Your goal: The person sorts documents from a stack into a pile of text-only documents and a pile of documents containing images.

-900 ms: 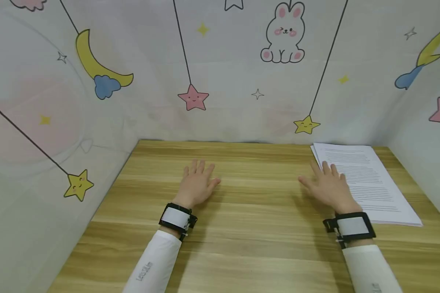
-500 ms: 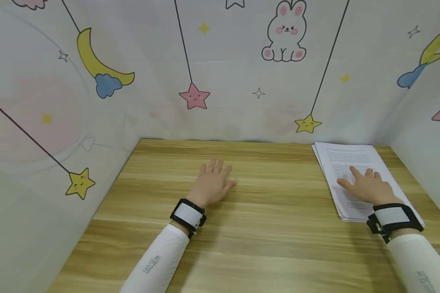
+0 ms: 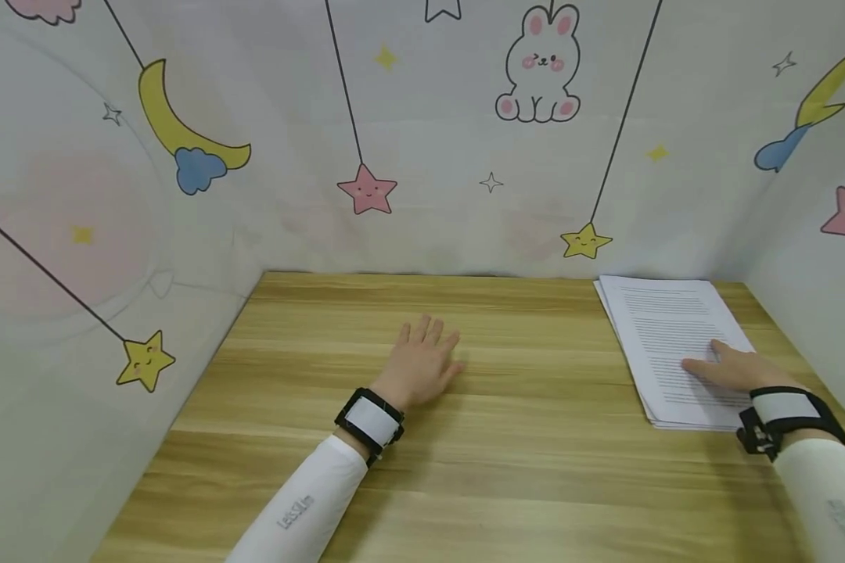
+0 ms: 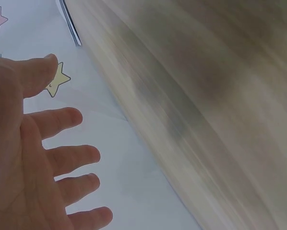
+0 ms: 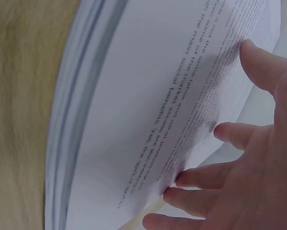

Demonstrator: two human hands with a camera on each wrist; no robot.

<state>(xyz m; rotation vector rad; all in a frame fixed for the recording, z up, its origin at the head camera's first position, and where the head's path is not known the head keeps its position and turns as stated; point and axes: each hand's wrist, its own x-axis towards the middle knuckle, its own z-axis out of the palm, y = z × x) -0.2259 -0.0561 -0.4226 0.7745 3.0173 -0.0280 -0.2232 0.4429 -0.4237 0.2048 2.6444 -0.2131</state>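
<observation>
A stack of printed paper [image 3: 665,320] lies at the back right of the wooden table, its sheets slightly offset along the left side. My right hand [image 3: 735,371] is at the stack's right side, thumb and index finger over the printed page. In the right wrist view its fingers [image 5: 206,175] are extended and spread, with the fingertips right at the page [image 5: 134,96] near its far edge. My left hand [image 3: 415,367] is over the middle of the table with its fingers spread and nothing in it; its palm [image 4: 23,177] shows bare in the left wrist view.
The wooden table [image 3: 465,469] meets a white cloth wall [image 3: 436,141] printed with stars, a moon and a rabbit at the back. Cloth sides rise at left and right, the right one close to the paper. Both wrists wear black straps [image 3: 371,420].
My right hand has moved right, from beside the stack across it to its right side. The left hand has shifted a little to the right. The paper stays in place.
</observation>
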